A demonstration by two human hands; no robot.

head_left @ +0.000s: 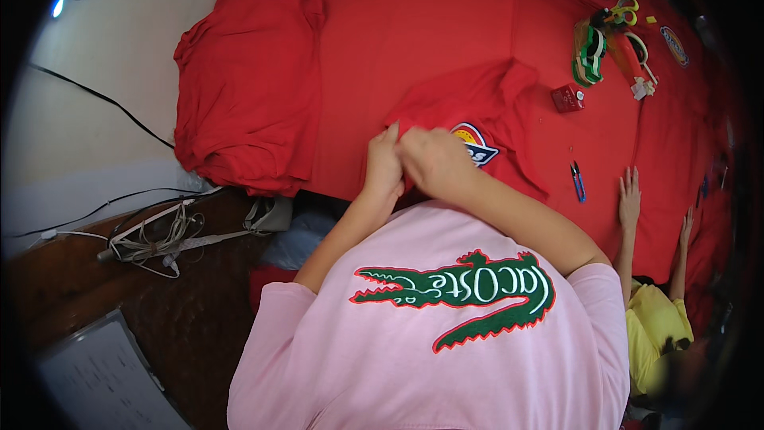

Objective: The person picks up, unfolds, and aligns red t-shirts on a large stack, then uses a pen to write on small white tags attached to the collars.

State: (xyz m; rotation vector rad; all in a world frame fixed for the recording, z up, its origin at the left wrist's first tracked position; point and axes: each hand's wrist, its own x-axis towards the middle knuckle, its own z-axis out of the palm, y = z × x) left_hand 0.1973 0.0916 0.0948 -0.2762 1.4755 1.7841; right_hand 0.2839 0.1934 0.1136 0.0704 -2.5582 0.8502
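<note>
Close in front of me a red T-shirt [501, 99] with an oval yellow, white and dark blue emblem [475, 143] lies bunched on the red-covered table. My left hand [385, 162] is closed on the shirt's near left edge. Right beside it, my right hand [438, 161] is closed too, its fingers curled into the same fabric and its forearm crossing in front of the emblem. The bit of cloth between the fingers is hidden by the hands.
A pile of red shirts [247, 91] sits at left. Blue thread snips [578, 181], a small red box [568, 98], a green tape dispenser [589, 56], a red tape dispenser [635, 56] and yellow scissors [626, 10] lie right. A co-worker in yellow [656, 330] rests both hands on red cloth. Cables [163, 231] hang left.
</note>
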